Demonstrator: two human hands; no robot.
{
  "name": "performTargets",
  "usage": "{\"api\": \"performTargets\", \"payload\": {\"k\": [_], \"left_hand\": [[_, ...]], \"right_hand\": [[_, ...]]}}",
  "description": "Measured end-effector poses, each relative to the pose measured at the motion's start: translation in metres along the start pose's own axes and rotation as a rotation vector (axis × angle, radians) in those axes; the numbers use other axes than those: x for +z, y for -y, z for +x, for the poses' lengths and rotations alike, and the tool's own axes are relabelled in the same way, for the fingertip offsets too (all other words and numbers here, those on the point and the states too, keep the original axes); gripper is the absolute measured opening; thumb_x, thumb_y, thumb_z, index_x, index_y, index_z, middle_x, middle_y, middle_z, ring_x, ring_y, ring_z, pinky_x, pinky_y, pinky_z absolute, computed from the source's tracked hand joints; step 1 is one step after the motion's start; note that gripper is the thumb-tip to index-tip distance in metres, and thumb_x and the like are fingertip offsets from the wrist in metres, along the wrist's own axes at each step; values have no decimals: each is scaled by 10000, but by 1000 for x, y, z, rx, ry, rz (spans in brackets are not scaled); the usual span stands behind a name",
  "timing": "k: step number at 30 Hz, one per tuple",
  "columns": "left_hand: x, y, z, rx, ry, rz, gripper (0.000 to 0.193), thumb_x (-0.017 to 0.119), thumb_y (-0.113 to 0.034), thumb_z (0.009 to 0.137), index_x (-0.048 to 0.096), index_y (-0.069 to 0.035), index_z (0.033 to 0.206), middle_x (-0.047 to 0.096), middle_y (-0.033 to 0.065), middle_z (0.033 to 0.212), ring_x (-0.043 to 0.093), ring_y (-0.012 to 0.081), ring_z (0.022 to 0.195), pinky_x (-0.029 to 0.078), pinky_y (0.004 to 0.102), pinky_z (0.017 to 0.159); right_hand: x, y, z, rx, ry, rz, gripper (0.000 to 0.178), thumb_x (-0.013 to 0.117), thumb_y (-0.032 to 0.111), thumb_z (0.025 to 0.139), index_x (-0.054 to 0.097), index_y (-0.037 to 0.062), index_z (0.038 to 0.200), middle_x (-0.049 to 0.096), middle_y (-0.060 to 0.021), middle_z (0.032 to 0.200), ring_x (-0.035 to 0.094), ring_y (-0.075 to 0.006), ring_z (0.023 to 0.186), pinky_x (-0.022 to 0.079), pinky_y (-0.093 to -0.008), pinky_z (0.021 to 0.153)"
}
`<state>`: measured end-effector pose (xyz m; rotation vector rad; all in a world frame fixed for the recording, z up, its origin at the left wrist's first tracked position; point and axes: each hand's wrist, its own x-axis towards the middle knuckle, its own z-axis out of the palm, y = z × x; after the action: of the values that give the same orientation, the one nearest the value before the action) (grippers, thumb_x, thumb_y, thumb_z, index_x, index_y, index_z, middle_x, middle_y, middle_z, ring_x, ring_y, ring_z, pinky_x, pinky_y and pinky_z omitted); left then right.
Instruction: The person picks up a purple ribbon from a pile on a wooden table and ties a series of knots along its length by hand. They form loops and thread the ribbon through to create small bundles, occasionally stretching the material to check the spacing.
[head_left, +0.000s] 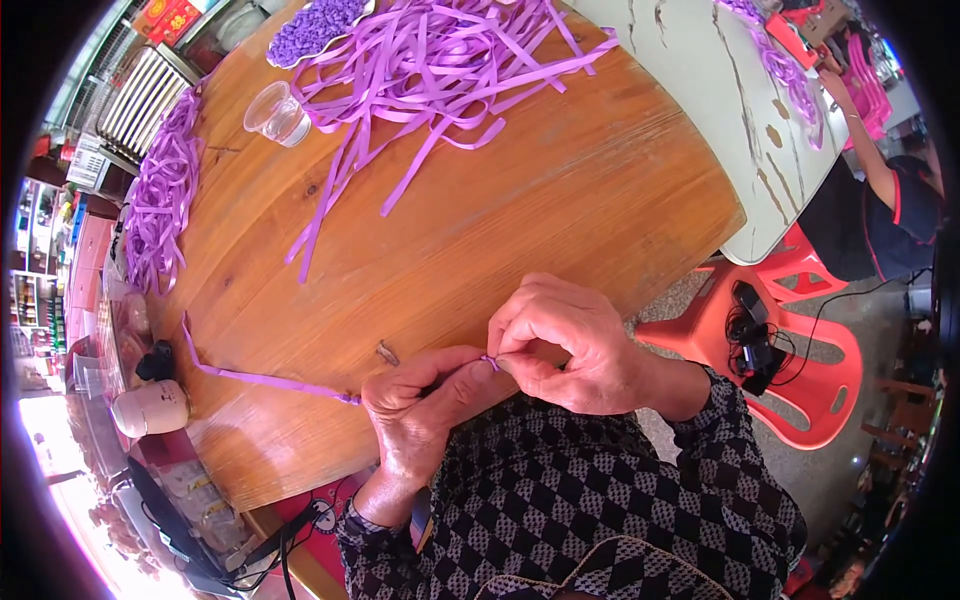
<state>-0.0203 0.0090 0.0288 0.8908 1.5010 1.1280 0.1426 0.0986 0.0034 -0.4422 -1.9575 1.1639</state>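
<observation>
Bright scene, blown out at lower left.
White glare swallows the lower-left rim, a soft sheen lies on the wooden counter (420,270), the fingers (540,380) look fairly sharp, and the fisheye view bends straight edges before fading to black corners.

Showing lilac in the ribbon heap (440,70), the draped ribbons (160,200) and the single ribbon strip (265,380); turning deeper violet in the small piled pieces (315,30). Running orange-brown, streaked with darker grain, across the wooden table (600,190). Carrying dark veins over white on the second table (690,70). Repeating black and grey diamonds over the garment (600,470).
</observation>
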Motion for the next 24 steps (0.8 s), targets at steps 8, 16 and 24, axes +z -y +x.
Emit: {"api": "performTargets", "payload": {"k": [8,16,24], "left_hand": [[0,3,5,-148,-45,-323,154,722,-31,759,671,50,879,654,42,765,565,72,676,455,190,608],[7,-3,7,-298,-30,-415,192,726,-136,757,645,34,792,520,9,545,404,61,442,278,205,410],[-1,5,3,-121,-46,-258,226,725,-142,762,632,61,801,551,52,569,450,98,454,311,220,413]], "right_hand": [[0,3,1,-43,-73,-93,398,764,69,661,605,32,1024,600,-105,1002,556,-250,831,456,-346,696],[6,-1,2,-147,-46,-124,345,779,55,615,645,36,933,581,-68,859,529,-226,723,435,-330,615],[5,-2,-1,-98,-33,-126,244,713,-28,622,537,56,768,496,-55,707,486,-249,661,395,-347,576]]}}
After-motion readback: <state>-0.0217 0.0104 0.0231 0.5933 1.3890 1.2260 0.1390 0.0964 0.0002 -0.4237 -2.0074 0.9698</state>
